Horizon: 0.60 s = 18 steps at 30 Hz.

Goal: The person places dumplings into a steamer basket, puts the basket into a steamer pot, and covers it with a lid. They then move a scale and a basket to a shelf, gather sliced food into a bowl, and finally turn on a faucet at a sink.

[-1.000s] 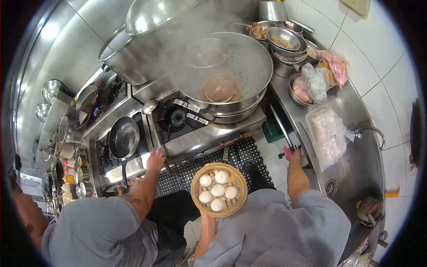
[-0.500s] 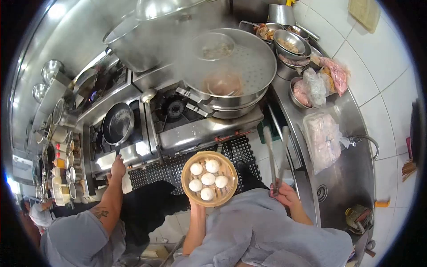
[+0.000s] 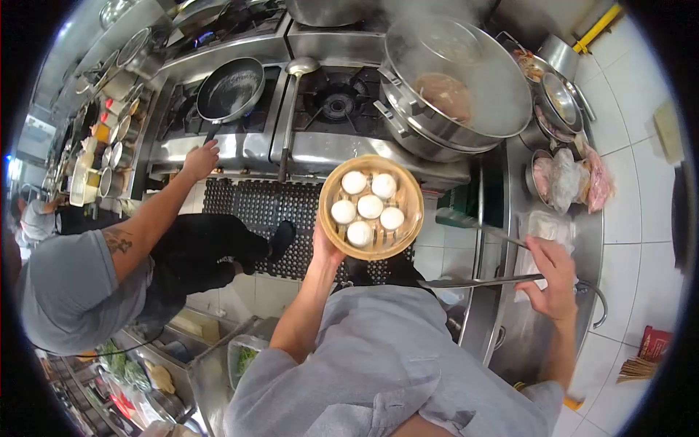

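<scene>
The left grip (image 3: 328, 244) clasps a round basket (image 3: 375, 253) by its near left side, holding it up in front of the body, with the stove (image 3: 349, 149) beyond. Six white buns (image 3: 370, 207) sit in the basket, five set around a middle one. The right grip (image 3: 553, 277) is wrapped around tongs (image 3: 495, 281), their arms spread wide and tips pointing left, apart from the buns. On the stove, a two-tier steamer (image 3: 419, 120) stands at far right, steam rising over a brownish round thing inside. Left of it is a bare burner (image 3: 338, 105), then a ladle (image 3: 303, 66) with its handle toward the near side, then a black pan (image 3: 231, 87). A co-worker's hand (image 3: 202, 156) is at the pan's handle; the co-worker's black trousers (image 3: 211, 237) bear small white marks, too small to read. A dark mat (image 3: 233, 211) with holes covers the floor before the stove. To the right, a metal surface (image 3: 520, 328) carries bowls (image 3: 561, 102), a clear bag (image 3: 566, 182) and a pink bag (image 3: 601, 186). At far right, a red packet (image 3: 655, 341) shows pale print, illegible here, beside a bundle of thin sticks (image 3: 638, 370).
</scene>
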Tool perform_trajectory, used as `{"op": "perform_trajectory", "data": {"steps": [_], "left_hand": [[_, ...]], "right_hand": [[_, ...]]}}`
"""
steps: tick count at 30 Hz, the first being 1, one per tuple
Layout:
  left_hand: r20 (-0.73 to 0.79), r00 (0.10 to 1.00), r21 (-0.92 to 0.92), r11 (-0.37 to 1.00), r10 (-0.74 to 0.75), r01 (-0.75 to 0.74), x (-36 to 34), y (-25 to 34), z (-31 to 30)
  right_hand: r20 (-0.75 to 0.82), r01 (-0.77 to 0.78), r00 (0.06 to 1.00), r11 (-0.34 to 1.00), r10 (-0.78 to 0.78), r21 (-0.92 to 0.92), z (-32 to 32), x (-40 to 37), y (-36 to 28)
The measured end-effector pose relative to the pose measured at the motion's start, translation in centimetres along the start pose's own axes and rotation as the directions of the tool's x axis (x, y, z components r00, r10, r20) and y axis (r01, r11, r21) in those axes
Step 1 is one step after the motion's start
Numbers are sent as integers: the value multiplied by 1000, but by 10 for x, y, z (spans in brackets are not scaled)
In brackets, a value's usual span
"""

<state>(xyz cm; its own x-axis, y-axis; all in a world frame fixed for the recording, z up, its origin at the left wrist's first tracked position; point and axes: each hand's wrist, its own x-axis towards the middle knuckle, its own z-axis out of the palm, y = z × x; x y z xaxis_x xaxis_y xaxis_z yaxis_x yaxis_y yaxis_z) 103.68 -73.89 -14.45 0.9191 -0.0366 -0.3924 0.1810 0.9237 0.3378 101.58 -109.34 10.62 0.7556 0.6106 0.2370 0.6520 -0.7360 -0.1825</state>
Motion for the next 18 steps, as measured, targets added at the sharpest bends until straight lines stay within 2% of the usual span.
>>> {"op": "perform_trajectory", "data": {"steps": [1, 3, 4, 6, 7, 10, 13, 15, 18], "left_hand": [[-4, 1000, 15, 1000, 7, -7, -1, 2, 10], [20, 999, 25, 999, 38, -38, 4, 0, 9], [28, 999, 30, 999, 41, -42, 5, 0, 15], [45, 998, 29, 998, 51, -52, 4, -2, 25], [25, 998, 30, 998, 59, -60, 4, -4, 30], [3, 998, 4, 998, 69, -69, -2, -14, 43], [-1, 999, -52, 998, 45, -45, -7, -24, 54], [-20, 998, 5, 998, 59, -59, -13, -27, 68], [-8, 998, -10, 998, 54, -55, -11, -35, 70]], "right_hand": [[8, 5, 1000, 1000, -5, 0, -14, 15, -9], [144, 169, 981, 945, -132, -281, -34, 39, -28], [148, 168, 980, 944, -130, -285, -41, 51, -32], [181, 337, 941, 847, -286, -410, -49, 73, -39], [180, 340, 940, 843, -291, -417, -51, 80, -41], [244, 479, 877, 720, -413, -503, -56, 94, -53], [262, 533, 844, 679, -468, -505, -52, 103, -56], [261, 549, 834, 683, -486, -482, -54, 108, -59], [304, 581, 813, 647, -497, -495, -59, 109, -57]]}}
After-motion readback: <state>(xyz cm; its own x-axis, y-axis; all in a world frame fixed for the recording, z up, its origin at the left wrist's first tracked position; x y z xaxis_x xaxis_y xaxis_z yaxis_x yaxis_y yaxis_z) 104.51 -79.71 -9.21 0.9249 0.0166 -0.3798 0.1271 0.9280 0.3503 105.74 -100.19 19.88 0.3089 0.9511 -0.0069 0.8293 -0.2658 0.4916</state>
